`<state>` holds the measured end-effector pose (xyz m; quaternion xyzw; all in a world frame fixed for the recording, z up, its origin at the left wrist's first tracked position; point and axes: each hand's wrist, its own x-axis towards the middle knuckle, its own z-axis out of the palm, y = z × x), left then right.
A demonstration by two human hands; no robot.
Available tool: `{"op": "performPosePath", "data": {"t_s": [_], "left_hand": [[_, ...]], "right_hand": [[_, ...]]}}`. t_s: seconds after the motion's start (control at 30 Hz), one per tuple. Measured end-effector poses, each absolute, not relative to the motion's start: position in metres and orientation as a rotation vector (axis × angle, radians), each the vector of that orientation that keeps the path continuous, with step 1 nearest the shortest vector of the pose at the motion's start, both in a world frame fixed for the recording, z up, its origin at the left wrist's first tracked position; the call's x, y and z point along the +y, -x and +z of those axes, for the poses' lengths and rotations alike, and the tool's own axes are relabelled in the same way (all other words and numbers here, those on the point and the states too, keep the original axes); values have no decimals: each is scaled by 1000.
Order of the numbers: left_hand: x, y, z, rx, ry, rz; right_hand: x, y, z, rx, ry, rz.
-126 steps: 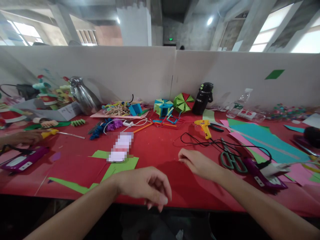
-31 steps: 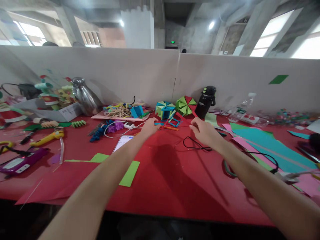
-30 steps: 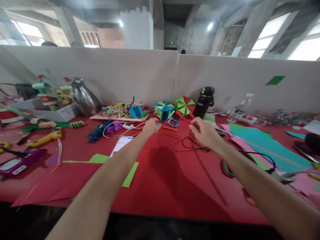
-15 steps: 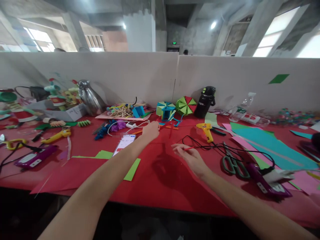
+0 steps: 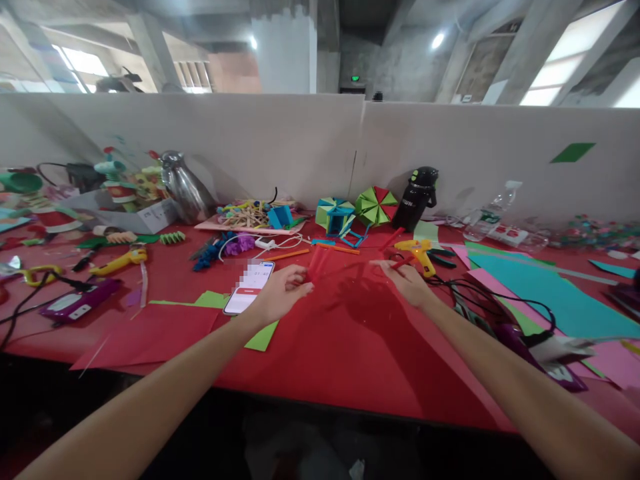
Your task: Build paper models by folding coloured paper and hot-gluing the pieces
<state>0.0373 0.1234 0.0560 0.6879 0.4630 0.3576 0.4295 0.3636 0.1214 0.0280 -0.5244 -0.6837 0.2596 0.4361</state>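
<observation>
My right hand [image 5: 407, 283] pinches a thin red paper stick [image 5: 403, 262] above the table, just in front of the yellow glue gun [image 5: 417, 250]. A second red piece [image 5: 391, 239] shows beyond its fingertips. My left hand [image 5: 285, 290] hovers by the phone [image 5: 250, 287], fingers loosely curled and thumb apart, with nothing visible in them. Red strips [image 5: 317, 263], partly lost against the red cloth, are right beside its fingertips; contact is unclear. Behind lie orange sticks [image 5: 287, 255], a blue-green paper lantern shape [image 5: 335, 217] and a green-red folded paper wheel [image 5: 376, 206].
A black bottle [image 5: 416, 198] and a steel jug [image 5: 185, 187] stand along the white partition [image 5: 275, 147]. Coloured paper sheets [image 5: 550, 287] lie right, beside cables and a purple power strip [image 5: 543, 360]. Another yellow glue gun [image 5: 120, 261] rests left. Craft sticks [image 5: 250, 215] are piled behind.
My left hand has drawn back toward me and left, away from the red strips. My right hand has moved right and slightly away, still with the red stick. The view has shifted slightly.
</observation>
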Motion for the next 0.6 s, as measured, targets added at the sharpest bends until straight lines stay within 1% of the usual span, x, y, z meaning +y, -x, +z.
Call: {"op": "performPosePath", "data": {"t_s": [0.07, 0.2, 0.4, 0.5, 0.6], "left_hand": [[124, -34, 51, 1176, -1689, 866], [125, -27, 49, 1145, -1600, 752], [126, -24, 51, 1146, -1845, 789], [125, -23, 49, 1140, -1823, 693], [122, -24, 51, 1195, -1893, 640]], "right_hand": [[104, -357, 31, -1860, 1283, 658], [75, -335, 27, -2192, 1182, 546], [71, -321, 30, -2437, 1083, 435], [67, -326, 40, -2502, 1109, 507], [62, -340, 52, -2439, 1152, 634]]}}
